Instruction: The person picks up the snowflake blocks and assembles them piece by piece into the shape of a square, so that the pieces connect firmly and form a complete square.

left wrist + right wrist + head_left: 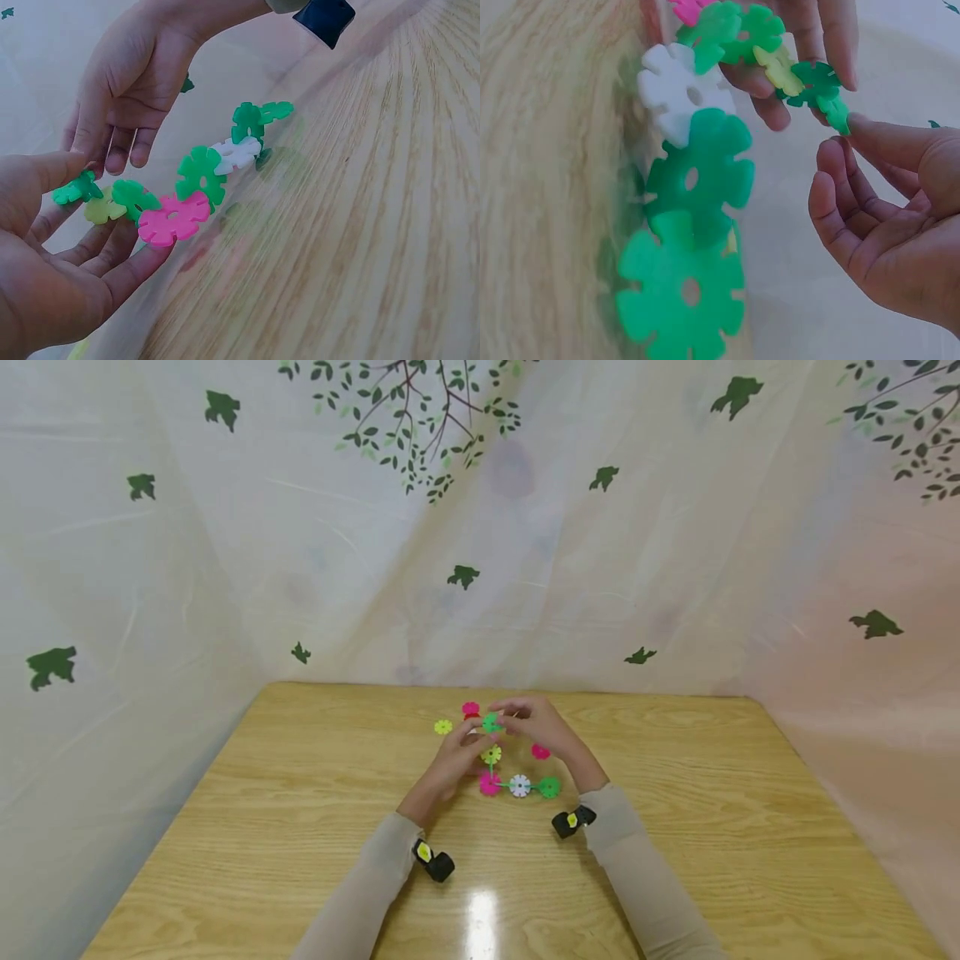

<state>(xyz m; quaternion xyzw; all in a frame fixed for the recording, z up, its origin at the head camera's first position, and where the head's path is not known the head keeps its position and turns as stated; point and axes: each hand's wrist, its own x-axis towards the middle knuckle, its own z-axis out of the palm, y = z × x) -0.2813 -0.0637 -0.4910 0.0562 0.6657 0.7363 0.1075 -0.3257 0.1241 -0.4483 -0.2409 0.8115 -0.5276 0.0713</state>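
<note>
Your left hand [453,758] and right hand [542,727] pinch the far green disc [491,722]; twisting could unslot the near chain [491,785].

Both sleeved arms [358,893] reach from near to far, angling inward. The left hand [452,758] and right hand [542,727] pinch close together.

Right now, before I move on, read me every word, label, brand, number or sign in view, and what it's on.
No text can be read in any view.
Yellow patches on the black wrist devices: any marking is too small to read.
Flower-shaped pieces: no lettering shows.
Backdrop: printed pictures, no lettering.
</note>
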